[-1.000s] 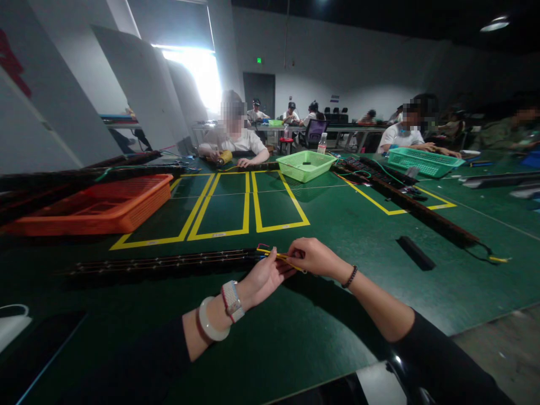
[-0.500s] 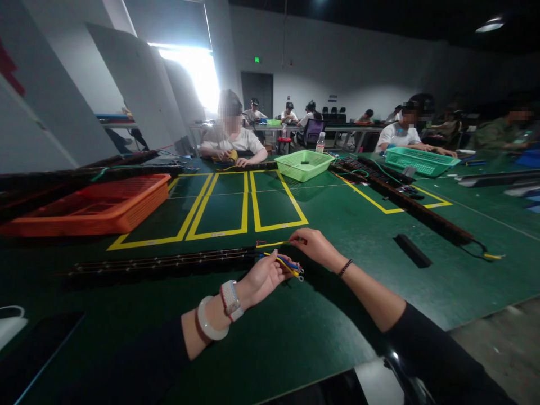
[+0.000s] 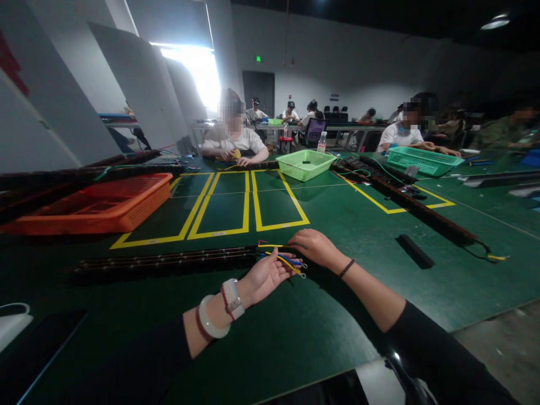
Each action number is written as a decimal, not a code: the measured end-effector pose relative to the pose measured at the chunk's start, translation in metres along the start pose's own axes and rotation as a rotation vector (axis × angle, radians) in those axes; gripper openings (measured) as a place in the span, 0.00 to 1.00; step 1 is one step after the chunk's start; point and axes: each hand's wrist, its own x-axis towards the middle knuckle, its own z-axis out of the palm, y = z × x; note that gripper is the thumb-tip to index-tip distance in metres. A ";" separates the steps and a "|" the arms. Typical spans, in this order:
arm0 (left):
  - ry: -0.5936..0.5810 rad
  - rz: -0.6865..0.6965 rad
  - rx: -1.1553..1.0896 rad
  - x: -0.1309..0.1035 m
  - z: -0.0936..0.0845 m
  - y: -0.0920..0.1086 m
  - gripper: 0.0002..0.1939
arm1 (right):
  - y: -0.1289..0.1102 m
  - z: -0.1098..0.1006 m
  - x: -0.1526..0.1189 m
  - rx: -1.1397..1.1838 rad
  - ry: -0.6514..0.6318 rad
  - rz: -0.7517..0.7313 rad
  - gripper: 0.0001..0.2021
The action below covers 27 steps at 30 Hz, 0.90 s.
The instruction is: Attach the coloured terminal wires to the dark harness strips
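Observation:
A long dark wire harness (image 3: 164, 259) lies on the green table in front of me, with thin copper-coloured lines along it. From its right end come blue and yellow wires (image 3: 289, 259) tipped with metal ring terminals. My left hand (image 3: 266, 277) is turned palm up under these wires, its thumb resting over them and the terminals sticking out past the fingers. Just above and to the right, my right hand (image 3: 314, 246) is palm down with bent fingers on the end of a separate yellow wire (image 3: 273, 245). Its fingertips are partly hidden.
An orange basket (image 3: 143, 205) stands at left, a light green basket (image 3: 306, 169) and a teal basket (image 3: 422, 163) farther back. A short black strip (image 3: 414, 251) and another long harness (image 3: 430, 216) lie at right. Co-workers sit across the table.
My right hand's fingers have closed in and turned further down over the yellow wire's end. The ring terminals have shifted slightly right over my left hand, whose fingers lie a little flatter.

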 end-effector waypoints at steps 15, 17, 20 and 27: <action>-0.007 0.031 -0.033 -0.002 0.005 0.000 0.15 | -0.034 -0.026 0.002 0.036 -0.232 -0.066 0.06; -0.013 0.025 -0.033 -0.001 0.005 0.000 0.16 | -0.034 -0.025 0.002 0.030 -0.223 -0.042 0.06; -0.014 0.028 -0.022 -0.001 0.003 -0.001 0.16 | -0.032 -0.024 0.001 0.033 -0.189 -0.010 0.06; 0.005 0.053 0.022 -0.004 0.007 -0.001 0.14 | -0.018 -0.014 0.000 0.104 -0.072 0.097 0.08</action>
